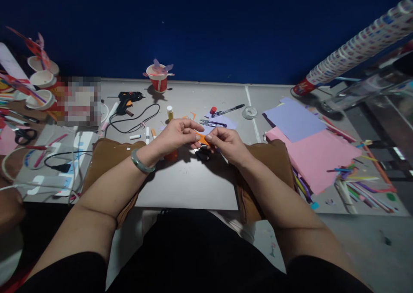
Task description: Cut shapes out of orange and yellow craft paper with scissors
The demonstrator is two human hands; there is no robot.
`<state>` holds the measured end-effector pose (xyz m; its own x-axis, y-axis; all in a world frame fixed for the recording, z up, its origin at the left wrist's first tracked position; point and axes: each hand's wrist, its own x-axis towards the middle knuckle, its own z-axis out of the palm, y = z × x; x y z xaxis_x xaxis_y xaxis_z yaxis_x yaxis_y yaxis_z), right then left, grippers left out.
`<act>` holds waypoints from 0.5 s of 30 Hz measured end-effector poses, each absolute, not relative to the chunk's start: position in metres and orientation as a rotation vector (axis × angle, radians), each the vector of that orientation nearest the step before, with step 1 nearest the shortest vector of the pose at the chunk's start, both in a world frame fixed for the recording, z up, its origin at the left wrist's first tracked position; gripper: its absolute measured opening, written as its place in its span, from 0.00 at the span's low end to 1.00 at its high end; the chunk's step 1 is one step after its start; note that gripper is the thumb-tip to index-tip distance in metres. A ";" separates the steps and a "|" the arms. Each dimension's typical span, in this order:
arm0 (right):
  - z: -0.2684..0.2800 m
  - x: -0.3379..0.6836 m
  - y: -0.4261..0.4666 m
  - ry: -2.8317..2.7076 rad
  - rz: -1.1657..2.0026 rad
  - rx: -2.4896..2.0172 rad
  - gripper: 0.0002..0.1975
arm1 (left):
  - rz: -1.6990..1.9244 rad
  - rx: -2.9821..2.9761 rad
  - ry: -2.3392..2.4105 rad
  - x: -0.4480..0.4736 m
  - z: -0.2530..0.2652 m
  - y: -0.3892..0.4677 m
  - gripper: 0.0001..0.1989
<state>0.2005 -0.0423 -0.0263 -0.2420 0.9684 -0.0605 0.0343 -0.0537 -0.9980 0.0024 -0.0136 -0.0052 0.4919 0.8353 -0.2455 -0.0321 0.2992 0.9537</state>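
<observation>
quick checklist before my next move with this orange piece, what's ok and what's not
1. Orange piece pinched by left hand and right hand: ok
2. Paper cup upright by the blue wall: ok
3. Glue gun lying clear of both hands: ok
4. Glue gun heat: cannot tell
5. Black cord tidied away: not ok, looped across the table

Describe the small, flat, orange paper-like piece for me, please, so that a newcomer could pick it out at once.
Near the middle of the pale grey table below the dark blue panel, the bare left hand and bare right hand nearly meet. The small, flat, orange paper-like piece shows between them. Unlike the thin orange scraps on the table beyond, it is held.
</observation>
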 end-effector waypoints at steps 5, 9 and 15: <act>-0.026 0.201 -0.043 -1.472 1.325 -1.138 0.22 | 0.660 1.081 0.916 0.006 -0.006 -0.014 0.11; -0.025 0.198 -0.045 -1.491 1.253 -1.159 0.22 | 0.647 1.088 0.918 0.007 -0.008 -0.013 0.06; -0.025 0.195 -0.047 -1.478 1.183 -1.179 0.23 | 0.645 1.110 0.881 0.005 -0.014 -0.011 0.06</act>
<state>0.1945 -0.0469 -0.0246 -0.1622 0.9842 0.0716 0.1454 0.0956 -0.9847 0.0048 -0.0113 -0.0140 0.5151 0.8120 -0.2743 -0.0162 0.3292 0.9441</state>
